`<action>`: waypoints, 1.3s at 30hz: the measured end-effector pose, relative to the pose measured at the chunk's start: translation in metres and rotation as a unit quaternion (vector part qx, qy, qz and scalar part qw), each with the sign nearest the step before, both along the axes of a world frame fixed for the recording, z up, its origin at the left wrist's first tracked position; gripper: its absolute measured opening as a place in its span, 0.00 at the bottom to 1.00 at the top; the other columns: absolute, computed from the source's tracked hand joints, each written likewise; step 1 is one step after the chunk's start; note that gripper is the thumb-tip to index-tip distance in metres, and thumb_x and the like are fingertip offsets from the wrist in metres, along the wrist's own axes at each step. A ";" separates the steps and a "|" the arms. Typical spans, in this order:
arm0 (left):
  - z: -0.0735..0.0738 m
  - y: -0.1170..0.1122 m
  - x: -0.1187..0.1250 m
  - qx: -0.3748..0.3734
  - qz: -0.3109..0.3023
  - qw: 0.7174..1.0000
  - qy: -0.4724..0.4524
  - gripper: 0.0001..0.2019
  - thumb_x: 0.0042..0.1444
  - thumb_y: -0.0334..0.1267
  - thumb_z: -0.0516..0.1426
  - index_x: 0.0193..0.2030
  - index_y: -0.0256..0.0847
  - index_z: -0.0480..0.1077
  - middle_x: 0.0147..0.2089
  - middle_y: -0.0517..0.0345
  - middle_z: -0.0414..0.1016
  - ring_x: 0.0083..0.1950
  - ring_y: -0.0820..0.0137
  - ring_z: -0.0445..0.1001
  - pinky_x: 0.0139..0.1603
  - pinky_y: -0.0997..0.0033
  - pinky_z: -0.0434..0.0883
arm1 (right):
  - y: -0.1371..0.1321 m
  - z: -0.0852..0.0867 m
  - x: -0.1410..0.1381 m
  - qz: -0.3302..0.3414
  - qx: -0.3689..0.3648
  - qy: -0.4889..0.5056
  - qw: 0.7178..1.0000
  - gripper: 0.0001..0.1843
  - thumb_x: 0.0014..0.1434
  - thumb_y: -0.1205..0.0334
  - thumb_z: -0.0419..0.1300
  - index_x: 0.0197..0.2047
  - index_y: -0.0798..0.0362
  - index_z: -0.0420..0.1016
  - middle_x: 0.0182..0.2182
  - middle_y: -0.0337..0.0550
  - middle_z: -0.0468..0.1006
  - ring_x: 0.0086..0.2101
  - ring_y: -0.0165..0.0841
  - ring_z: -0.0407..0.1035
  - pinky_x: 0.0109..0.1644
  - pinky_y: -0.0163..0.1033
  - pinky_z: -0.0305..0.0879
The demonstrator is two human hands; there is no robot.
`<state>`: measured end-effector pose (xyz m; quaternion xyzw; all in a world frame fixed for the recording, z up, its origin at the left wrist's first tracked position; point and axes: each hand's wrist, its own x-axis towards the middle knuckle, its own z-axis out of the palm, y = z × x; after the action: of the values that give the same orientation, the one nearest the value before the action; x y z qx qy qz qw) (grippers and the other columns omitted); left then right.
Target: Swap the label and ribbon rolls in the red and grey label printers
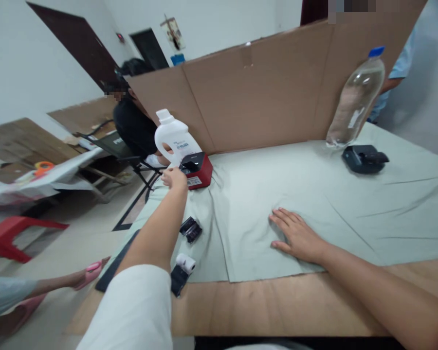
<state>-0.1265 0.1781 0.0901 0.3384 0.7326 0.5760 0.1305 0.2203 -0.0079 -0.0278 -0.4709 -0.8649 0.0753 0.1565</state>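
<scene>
My left hand reaches to the far left of the table, against the near left side of a red and black box. Its fingers look curled, and what they hold, if anything, is hidden. Just behind the box stands a white jug with a handle. My right hand lies palm down on the pale green cloth, fingers stretched out, holding nothing. Under my left forearm sit a small black object and a white paper roll by a dark piece.
A cardboard partition stands along the table's back. A large clear bottle with a blue cap and a dark device stand at the right. Beyond are a seated person, another person's sleeve and a red stool.
</scene>
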 end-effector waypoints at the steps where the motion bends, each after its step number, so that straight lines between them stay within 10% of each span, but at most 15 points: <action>1: -0.004 -0.005 0.009 0.010 0.018 0.999 0.026 0.12 0.62 0.36 0.51 0.52 0.38 0.65 0.63 0.40 0.58 0.68 0.52 0.54 0.63 0.44 0.58 | 0.000 0.002 -0.001 0.000 -0.004 -0.005 1.000 0.39 0.60 0.41 0.56 0.68 0.54 0.59 0.67 0.56 0.59 0.66 0.48 0.52 0.66 0.57 0.55; 9: -0.092 -0.111 0.137 0.065 -0.300 0.946 0.099 0.09 0.59 0.38 0.51 0.45 0.42 0.66 0.48 0.51 0.68 0.54 0.63 0.66 0.60 0.56 0.62 | -0.010 0.016 -0.006 -0.013 -0.020 -0.037 0.999 0.40 0.61 0.41 0.55 0.68 0.58 0.58 0.67 0.58 0.57 0.66 0.51 0.51 0.66 0.58 0.54; 13: -0.116 -0.156 0.152 0.054 -0.368 0.922 0.107 0.11 0.60 0.42 0.50 0.46 0.41 0.67 0.48 0.50 0.68 0.53 0.63 0.66 0.59 0.58 0.63 | -0.031 0.015 -0.003 -0.005 -0.029 -0.039 0.999 0.38 0.62 0.42 0.54 0.68 0.58 0.59 0.68 0.57 0.55 0.67 0.51 0.49 0.67 0.57 0.50; 19: -0.115 -0.159 0.146 0.037 -0.391 0.913 0.112 0.12 0.60 0.43 0.49 0.44 0.41 0.68 0.46 0.51 0.69 0.51 0.63 0.67 0.55 0.60 0.65 | -0.016 0.019 0.013 0.019 -0.064 -0.031 0.997 0.38 0.61 0.39 0.54 0.68 0.51 0.58 0.69 0.52 0.55 0.68 0.48 0.46 0.67 0.55 0.48; 26: -0.115 -0.153 0.150 0.017 -0.423 0.893 0.156 0.09 0.58 0.41 0.51 0.39 0.41 0.69 0.43 0.52 0.72 0.50 0.62 0.68 0.55 0.57 0.64 | 0.119 0.057 0.144 -0.398 0.075 -0.036 0.913 0.39 0.56 0.49 0.62 0.66 0.55 0.59 0.70 0.60 0.44 0.67 0.60 0.36 0.65 0.64 0.39; 31: -0.114 -0.154 0.152 -0.003 -0.446 0.873 0.198 0.06 0.56 0.38 0.53 0.37 0.41 0.70 0.42 0.53 0.73 0.48 0.62 0.69 0.55 0.57 0.64 | 0.151 0.058 0.222 -0.529 0.020 -0.004 0.849 0.45 0.54 0.44 0.63 0.69 0.54 0.54 0.69 0.66 0.37 0.65 0.68 0.35 0.60 0.66 0.44; 39: -0.107 -0.156 0.153 0.036 -0.459 0.872 0.167 0.04 0.53 0.34 0.55 0.36 0.40 0.70 0.40 0.53 0.73 0.46 0.63 0.69 0.52 0.58 0.65 | 0.147 0.051 0.198 -0.573 -0.020 0.117 0.811 0.39 0.57 0.46 0.58 0.67 0.56 0.58 0.59 0.68 0.58 0.58 0.57 0.57 0.55 0.57 0.56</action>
<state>0.0263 0.0216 -0.0173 0.7323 0.4842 0.4121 0.2438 0.4181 0.1390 0.0235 -0.8719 -0.4116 0.0441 0.2616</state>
